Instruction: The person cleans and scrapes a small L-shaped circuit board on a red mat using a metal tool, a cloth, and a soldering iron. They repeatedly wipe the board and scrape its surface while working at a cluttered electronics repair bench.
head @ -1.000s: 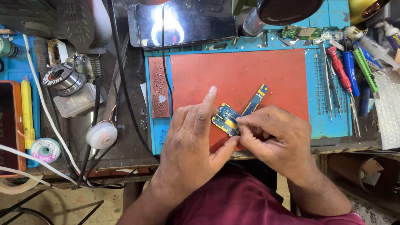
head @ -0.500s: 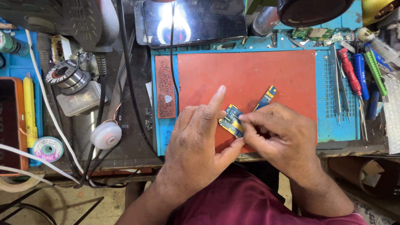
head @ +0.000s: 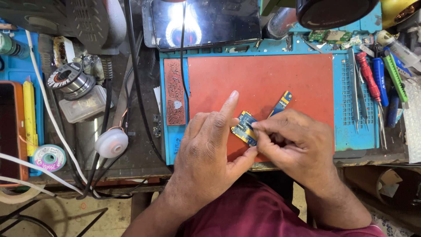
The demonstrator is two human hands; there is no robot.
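A small blue circuit board (head: 244, 127) with gold contacts and a narrow arm reaching up to the right is held over the red work mat (head: 263, 74). My left hand (head: 206, 151) holds it from the left, thumb under its lower edge and forefinger stretched out above it. My right hand (head: 298, 142) pinches the board's right side with thumb and forefinger. Most of the board's lower half is hidden behind my fingers.
A phone with a glaring screen (head: 206, 22) lies above the mat. Screwdrivers and tweezers (head: 370, 83) lie on the blue mat at right. A solder spool (head: 66, 79), a white round holder (head: 112, 142), cables and a small tape roll (head: 49, 157) crowd the left side.
Both hands stay on the board in the same grip. The view has shifted slightly, so the hands and the mat sit a little further right in the picture.
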